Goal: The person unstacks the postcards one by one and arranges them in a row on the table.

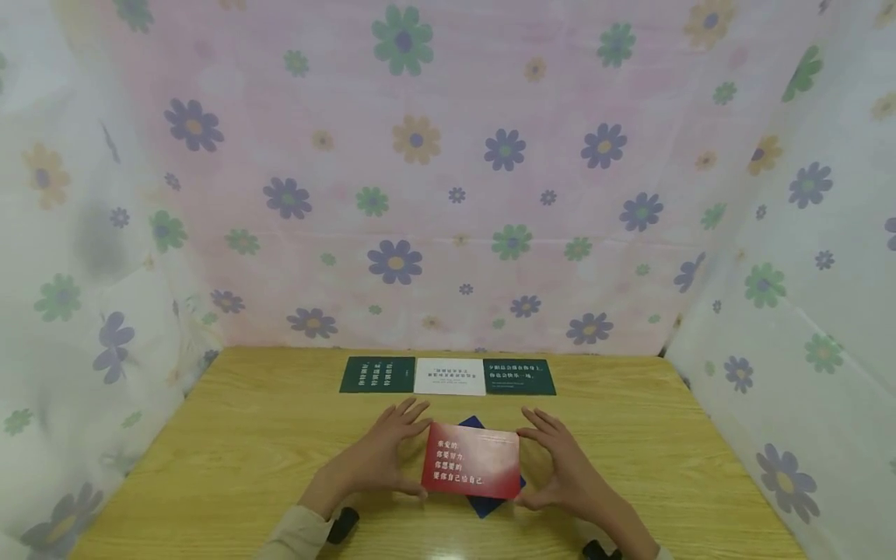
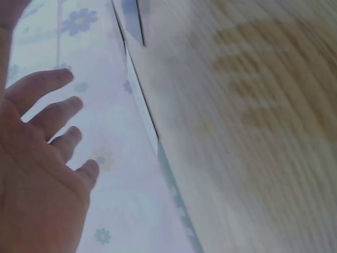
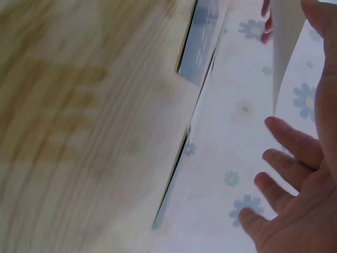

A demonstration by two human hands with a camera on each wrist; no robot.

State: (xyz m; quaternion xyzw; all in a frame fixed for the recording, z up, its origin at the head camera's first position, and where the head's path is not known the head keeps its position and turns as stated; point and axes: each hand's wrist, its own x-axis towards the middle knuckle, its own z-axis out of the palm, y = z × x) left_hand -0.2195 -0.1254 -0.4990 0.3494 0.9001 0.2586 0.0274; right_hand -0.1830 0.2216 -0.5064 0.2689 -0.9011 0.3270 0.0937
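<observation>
A red card (image 1: 472, 459) with white writing is held up between my two hands in the head view. My left hand (image 1: 378, 451) grips its left edge, thumb low and forefinger high. On the opposite edge, my right hand (image 1: 567, 470) holds the card between thumb and forefinger. The other fingers of both hands stand away from it. Behind and below the red card lies a dark blue card (image 1: 486, 507), turned at an angle and mostly covered. The right wrist view catches the held card (image 3: 284, 42) nearly edge-on; in the left wrist view it is not visible.
Along the back of the wooden table (image 1: 231, 435) lie a green card (image 1: 378, 374), a white card (image 1: 450, 376) and another green card (image 1: 519, 376), side by side. Flower-printed sheets (image 1: 448, 171) stand behind the table and at both sides.
</observation>
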